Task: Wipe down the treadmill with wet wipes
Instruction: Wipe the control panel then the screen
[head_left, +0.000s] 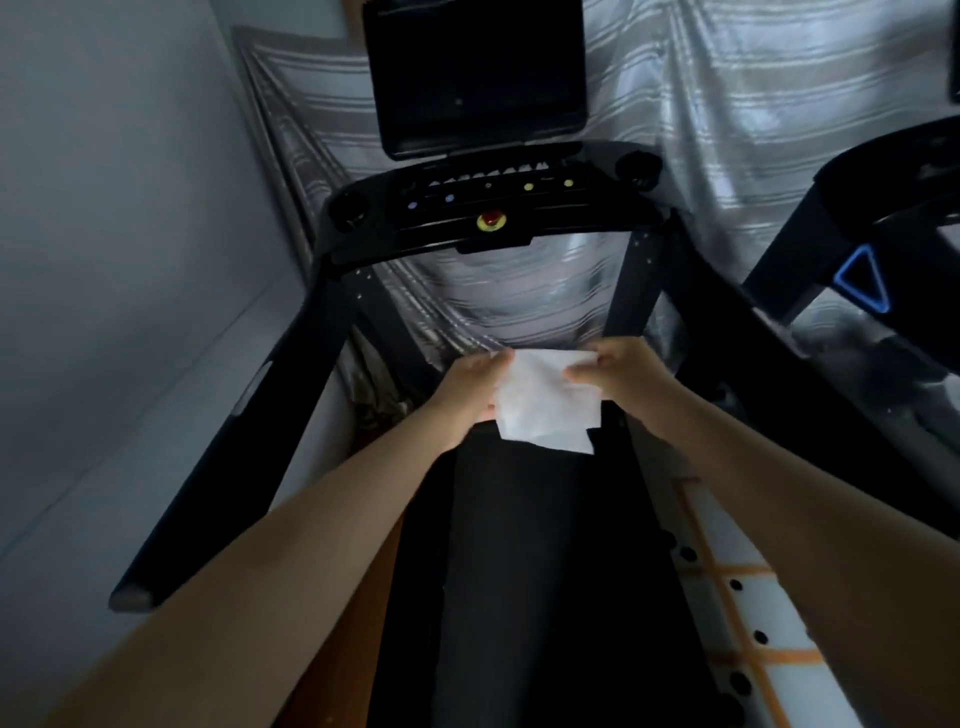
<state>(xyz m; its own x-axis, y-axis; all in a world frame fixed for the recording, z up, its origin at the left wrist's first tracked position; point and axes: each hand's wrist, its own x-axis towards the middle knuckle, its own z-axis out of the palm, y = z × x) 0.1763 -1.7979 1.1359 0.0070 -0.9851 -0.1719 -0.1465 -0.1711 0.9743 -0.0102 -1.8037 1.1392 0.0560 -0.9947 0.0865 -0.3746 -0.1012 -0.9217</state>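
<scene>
Fingers (581, 374) of the right hand (621, 374) pinched the upper right edge of the white wet wipe (545, 402), and those of the left hand (470, 387) pinched its upper left corner, so the sheet was drawn out between them and hung loose below. Holding it by the two top corners looked like a way to open it flat and get a broad damp face ready, rather than wiping with a wad. It was in the air over the front end of the treadmill belt (519, 571), touching no surface as far as could be made out, with one lower corner doubled over. Both arms reached forward between the dark handrails (218, 467), which put the wipe below the console (493, 205) with its red safety knob (490, 221) and the dark screen (478, 73), well apart from both. Judging from that, no wiping stroke was under way yet. A striped curtain (727, 130) hung behind the machine.
</scene>
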